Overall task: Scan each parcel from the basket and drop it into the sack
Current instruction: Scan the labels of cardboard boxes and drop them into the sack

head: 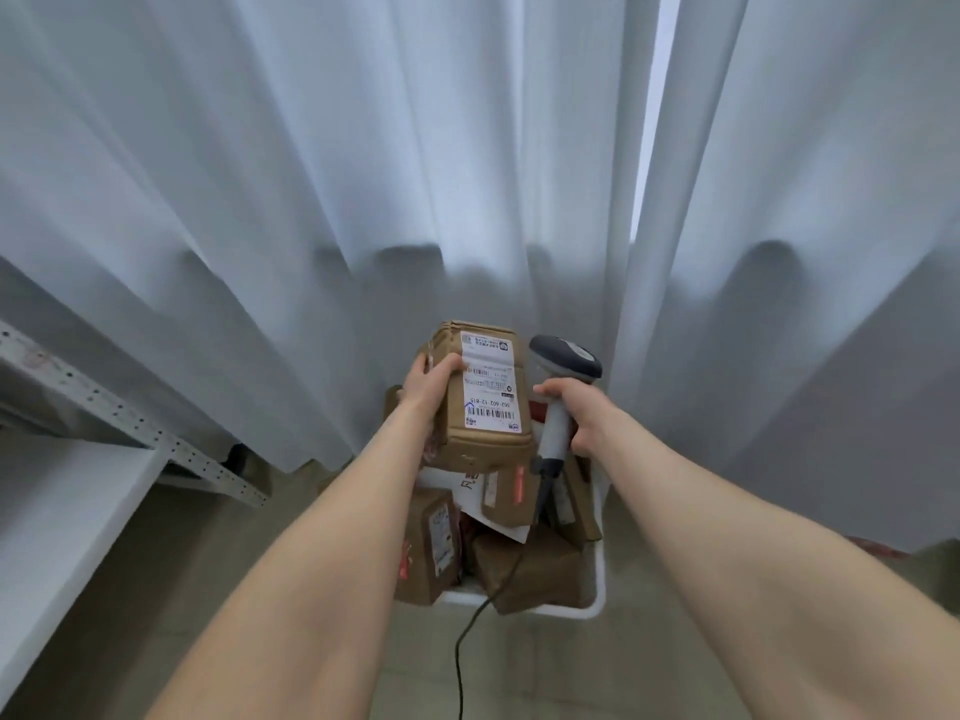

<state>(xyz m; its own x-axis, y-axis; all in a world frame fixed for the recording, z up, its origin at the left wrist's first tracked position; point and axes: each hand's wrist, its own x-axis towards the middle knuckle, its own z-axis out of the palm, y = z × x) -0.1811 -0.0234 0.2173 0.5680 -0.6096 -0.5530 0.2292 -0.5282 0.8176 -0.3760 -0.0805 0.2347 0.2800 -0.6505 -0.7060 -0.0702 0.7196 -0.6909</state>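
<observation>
Nearest to me, a thin black cable [460, 652] trails up from the floor to the scanner. Just beyond it sits the white plastic basket [600, 574], with several brown cardboard parcels [431, 543] piled in it at odd angles.

Above the basket, the left hand [428, 381] grips a brown taped cardboard parcel [485, 449] by its left side, thumb curled onto the top face. Its long axis runs straight away from me, and its white shipping label [488, 381] faces up toward the camera, with the main barcode at the near end.

The right hand [576, 413] is wrapped round the handle of a grey-and-white handheld scanner [563, 361]. The scanner's head stands just beside the parcel's far right edge, level with the label rather than over it. I judge the scan is the step in hand. It turns on tilting the head left and down onto the barcode, or tipping the label right.

Behind everything hangs a pale pleated curtain [311, 174]. I cannot pick out the sack.
</observation>
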